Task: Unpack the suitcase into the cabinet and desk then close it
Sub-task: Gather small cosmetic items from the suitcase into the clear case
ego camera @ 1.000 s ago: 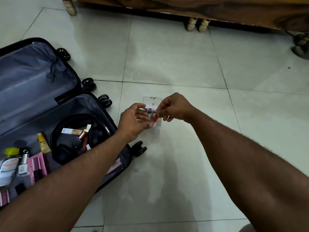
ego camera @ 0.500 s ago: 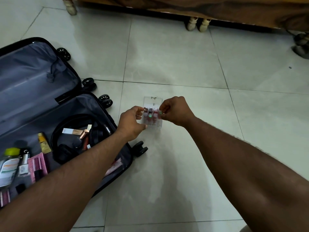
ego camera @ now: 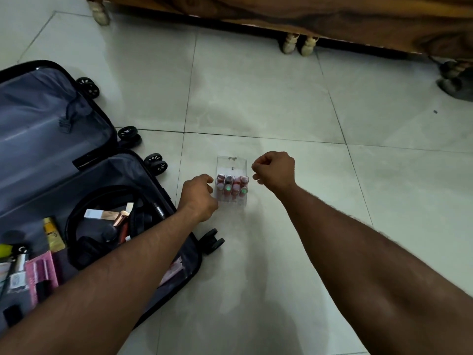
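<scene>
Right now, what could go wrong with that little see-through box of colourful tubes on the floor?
The clear organiser stands on the tiled floor between the left hand and right hand, neither plainly holding it. A bumped wrist might tip it and spill the upright tubes. It is see-through, so someone could step on it. The open suitcase has wheels close by and might knock it if moved.

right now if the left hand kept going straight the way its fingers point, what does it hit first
Most likely the clear organizer of small bottles standing on the floor: the left hand points right, toward its near side, with only a small gap between them. Height is hard to judge from above.
</scene>
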